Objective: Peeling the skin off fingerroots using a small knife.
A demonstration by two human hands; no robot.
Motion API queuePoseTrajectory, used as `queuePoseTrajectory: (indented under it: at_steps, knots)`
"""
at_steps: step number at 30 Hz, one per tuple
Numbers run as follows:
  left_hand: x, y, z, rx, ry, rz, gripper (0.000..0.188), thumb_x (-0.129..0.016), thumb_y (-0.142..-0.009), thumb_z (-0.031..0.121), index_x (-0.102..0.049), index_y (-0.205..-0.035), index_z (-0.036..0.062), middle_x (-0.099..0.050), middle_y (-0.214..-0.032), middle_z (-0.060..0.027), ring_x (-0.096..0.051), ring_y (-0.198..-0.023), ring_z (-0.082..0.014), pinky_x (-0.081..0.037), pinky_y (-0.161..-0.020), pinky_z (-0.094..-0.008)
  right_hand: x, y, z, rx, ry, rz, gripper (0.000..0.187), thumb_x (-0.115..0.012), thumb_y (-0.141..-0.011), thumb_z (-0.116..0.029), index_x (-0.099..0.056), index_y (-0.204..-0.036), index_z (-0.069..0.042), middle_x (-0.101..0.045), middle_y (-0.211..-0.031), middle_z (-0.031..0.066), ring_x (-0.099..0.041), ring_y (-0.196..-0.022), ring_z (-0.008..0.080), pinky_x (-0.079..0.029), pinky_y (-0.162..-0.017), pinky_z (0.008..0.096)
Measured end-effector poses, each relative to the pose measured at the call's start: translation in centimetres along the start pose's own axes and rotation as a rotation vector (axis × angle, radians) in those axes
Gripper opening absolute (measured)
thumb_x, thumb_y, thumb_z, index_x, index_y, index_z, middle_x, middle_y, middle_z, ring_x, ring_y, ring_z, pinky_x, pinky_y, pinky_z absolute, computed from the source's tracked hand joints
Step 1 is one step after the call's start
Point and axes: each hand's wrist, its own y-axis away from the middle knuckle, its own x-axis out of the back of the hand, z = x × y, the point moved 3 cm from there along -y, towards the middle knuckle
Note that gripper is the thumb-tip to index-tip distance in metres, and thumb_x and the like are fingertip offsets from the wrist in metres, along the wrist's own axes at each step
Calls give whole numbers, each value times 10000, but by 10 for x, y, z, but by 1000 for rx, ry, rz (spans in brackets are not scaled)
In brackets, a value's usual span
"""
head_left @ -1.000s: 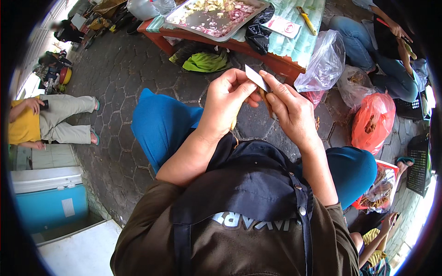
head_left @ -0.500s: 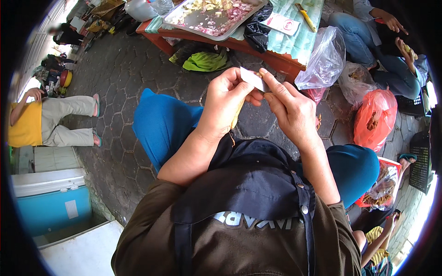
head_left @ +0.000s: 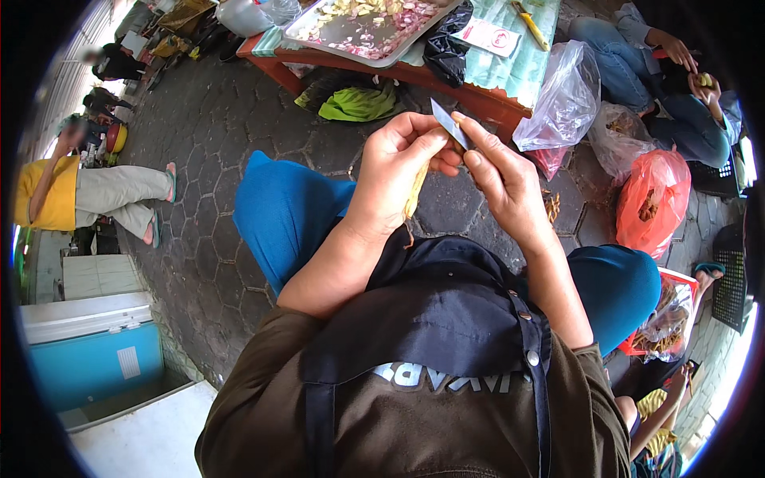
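Note:
Above my lap, my left hand (head_left: 392, 165) is closed around a long, thin yellowish piece (head_left: 413, 196) with a brown, root-like tail; its exact kind cannot be made out. My right hand (head_left: 510, 182) grips a small knife, whose handle is hidden by the fingers. The grey knife blade (head_left: 449, 122) points up and to the left, just beside the left thumb and fingertips. Whatever lies right under the blade is covered by my fingers.
Ahead, a low table (head_left: 498, 78) bears a metal tray (head_left: 339, 52) of chopped pieces, a black bag (head_left: 448, 49) and a yellow-handled tool (head_left: 531, 27). On the right are a clear bag (head_left: 562, 95), a red bag (head_left: 653, 199) and a seated person. Another person stands left.
The knife blade has tilted more upright, and my right hand has shifted slightly right and down. At the left, the person in yellow has raised an arm and moved their feet.

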Motion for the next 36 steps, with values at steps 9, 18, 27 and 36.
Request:
queuePoseTrajectory:
  at_steps: [9,18,27,36]
  knots:
    - [5,-3,0,-35,-36,-83,201,-493,-957,86,-576,-1110,-14,-656,-937,-94,-636,-785,-138,-524,-735,-269,-1,-1,-2,49,26,10,461,-607,-892,-218,-505,-1336,-147,-641,-1099,171,-649,-979,319,-509,-794,359]
    - [4,-1,0,-95,-105,-26,181,-511,-948,68,-575,-1097,-13,-651,-930,-89,-626,-777,-131,-516,-736,-264,1,-1,-13,-21,192,-17,453,-596,-896,-230,-507,-1340,-219,-639,-868,95,-652,-765,293,-512,-656,367]
    - [-1,1,-2,-150,-156,-17,131,-519,-948,57,-556,-1056,-7,-636,-953,-89,-631,-817,-124,-532,-753,-265,-6,0,-3,1,129,37,447,-595,-897,-207,-513,-1335,-225,-638,-871,96,-654,-773,287,-512,-655,363]
    - [-5,3,-7,-214,-168,15,144,-525,-947,50,-533,-1071,-23,-611,-985,-83,-631,-832,-131,-543,-762,-269,-10,2,-7,-115,-89,47,368,-544,-931,-165,-543,-1297,-137,-657,-1097,112,-658,-983,268,-512,-806,348]
